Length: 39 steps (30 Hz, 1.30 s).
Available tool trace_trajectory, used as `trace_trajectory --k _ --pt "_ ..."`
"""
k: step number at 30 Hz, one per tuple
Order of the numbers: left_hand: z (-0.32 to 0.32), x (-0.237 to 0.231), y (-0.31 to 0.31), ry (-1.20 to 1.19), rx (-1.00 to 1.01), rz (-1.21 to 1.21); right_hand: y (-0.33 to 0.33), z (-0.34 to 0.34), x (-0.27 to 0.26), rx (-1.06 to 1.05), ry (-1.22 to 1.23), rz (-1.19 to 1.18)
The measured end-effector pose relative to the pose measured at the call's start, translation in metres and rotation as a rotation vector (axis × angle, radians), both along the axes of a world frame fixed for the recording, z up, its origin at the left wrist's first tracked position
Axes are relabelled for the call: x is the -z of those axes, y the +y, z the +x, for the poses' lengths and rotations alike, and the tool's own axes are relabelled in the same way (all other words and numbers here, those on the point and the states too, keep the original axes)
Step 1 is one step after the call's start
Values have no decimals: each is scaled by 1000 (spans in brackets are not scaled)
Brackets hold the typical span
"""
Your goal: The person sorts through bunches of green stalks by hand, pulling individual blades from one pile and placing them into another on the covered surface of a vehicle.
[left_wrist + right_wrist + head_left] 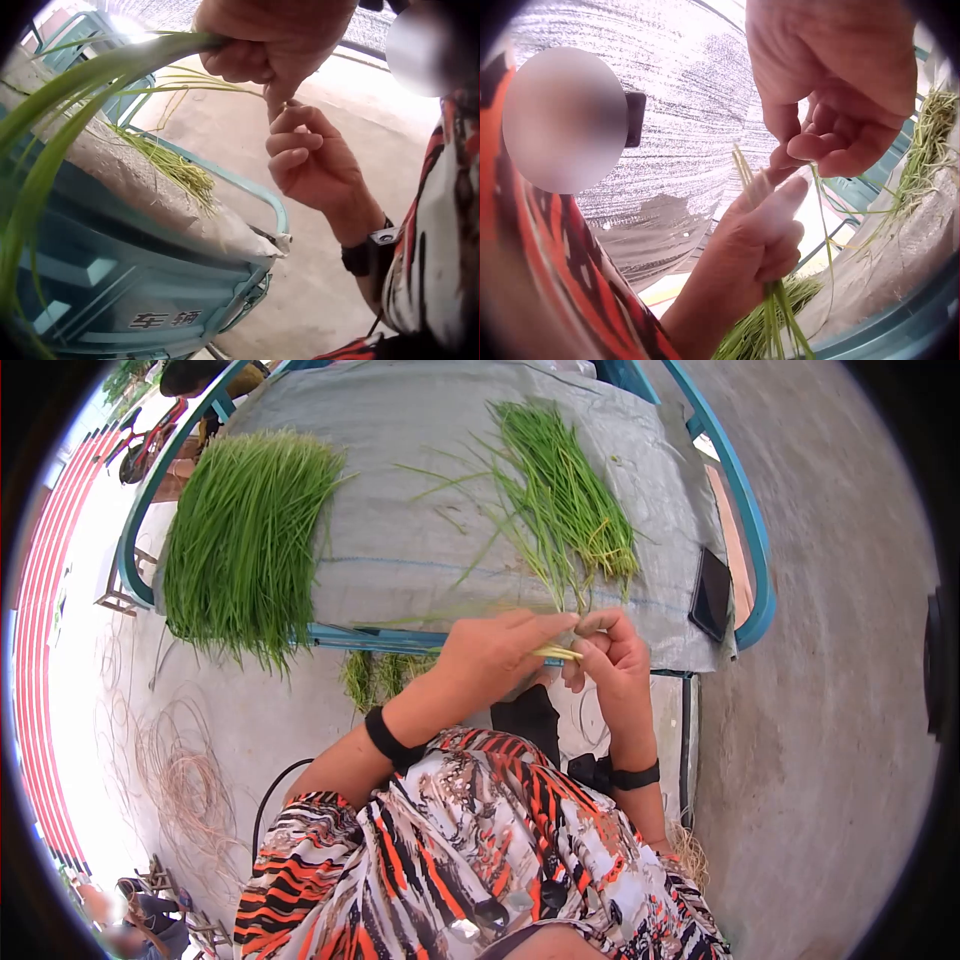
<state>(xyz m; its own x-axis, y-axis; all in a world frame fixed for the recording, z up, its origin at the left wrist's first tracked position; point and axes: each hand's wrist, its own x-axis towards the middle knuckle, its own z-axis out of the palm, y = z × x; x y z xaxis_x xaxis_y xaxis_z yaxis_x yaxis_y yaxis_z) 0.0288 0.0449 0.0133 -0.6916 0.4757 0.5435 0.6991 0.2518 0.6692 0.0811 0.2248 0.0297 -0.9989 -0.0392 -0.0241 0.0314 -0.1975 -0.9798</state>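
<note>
My left hand (pixel 490 655) grips a small bunch of chives (pixel 778 322), pale stem ends sticking out past the thumb and green leaves trailing from the other side. Close against its fingertips, my right hand (pixel 620 665) pinches a thin strand (pixel 826 240) between thumb and forefinger. Just beyond both hands lies a loose pile of chives (pixel 570 490), stem ends toward me, on a grey woven sheet (pixel 400 510). A thick, neatly laid heap of chives (pixel 250 540) covers the sheet's left side, its near ends hanging over the edge.
A dark phone (pixel 711 593) lies at the sheet's right edge. Teal rails (pixel 755 550) border the cart bed under the sheet. Small green bunches (pixel 375 675) sit below the near edge, and a tangle of thin strands (pixel 185 770) lies on the floor at left.
</note>
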Motion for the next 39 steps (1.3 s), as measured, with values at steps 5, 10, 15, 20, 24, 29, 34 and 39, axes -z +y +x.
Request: trace_trajectory --k 5,10,15,20,24,29,34,39 --pt "2 -7 -2 83 26 -122 3 2 -1 89 125 33" --pt "3 -7 3 39 80 100 -20 -2 -17 -78 107 140" --pt "-6 -6 -8 -209 -71 330 -24 -16 9 -158 145 498" --pt "-32 -26 -48 -774 -131 910 -23 -17 24 -200 132 624" --pt "-64 -12 -79 -678 -269 1197 -16 -6 38 -167 91 585" --pt "-90 21 -116 -725 -286 1351 0 11 46 -129 -73 495" --pt "-104 44 -135 -767 -232 1471 14 23 54 -60 -192 436" --pt "-104 45 -140 -898 -118 1445 19 25 56 -21 -207 492"
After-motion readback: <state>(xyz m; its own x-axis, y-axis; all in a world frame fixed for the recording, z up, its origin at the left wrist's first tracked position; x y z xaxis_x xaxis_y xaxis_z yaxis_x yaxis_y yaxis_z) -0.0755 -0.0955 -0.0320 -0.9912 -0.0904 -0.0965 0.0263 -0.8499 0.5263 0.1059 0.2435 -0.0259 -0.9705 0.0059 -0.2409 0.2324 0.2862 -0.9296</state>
